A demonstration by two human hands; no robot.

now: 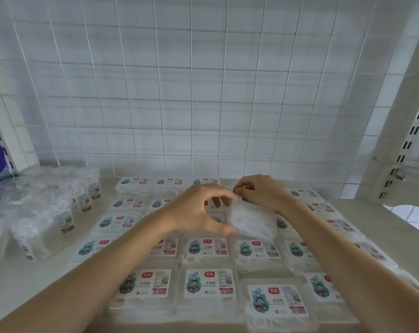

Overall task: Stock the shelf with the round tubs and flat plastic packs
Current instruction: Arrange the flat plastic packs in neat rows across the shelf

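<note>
**A:** Where was the pack just then?

**B:** The held pack (251,222) hung above the middle rows, slightly toward three o'clock of centre. It was tilted and blurred, and its label did not show.

**A:** And the hands?

**B:** Both had hold of it. The left hand (198,212) gripped its nine o'clock edge between the thumb and curled fingers. The right hand (261,193) pinched the twelve o'clock edge with its fingertips.

**A:** What would doing it well have called for?

**B:** Probably turning it label-up to match the laid packs (208,283), then setting it square in its row. The spot beneath the hands was hidden. Thin clear plastic would likely flex, so a two-edge hold and a flat, slow lowering seemed wiser than dropping it.

**A:** Anything nearby to mind?

**B:** The round tubs (66,212) stood film-wrapped at nine o'clock on the shelf (35,280), well apart from the hands. The wire grid (203,92) rose behind at twelve o'clock.
</note>
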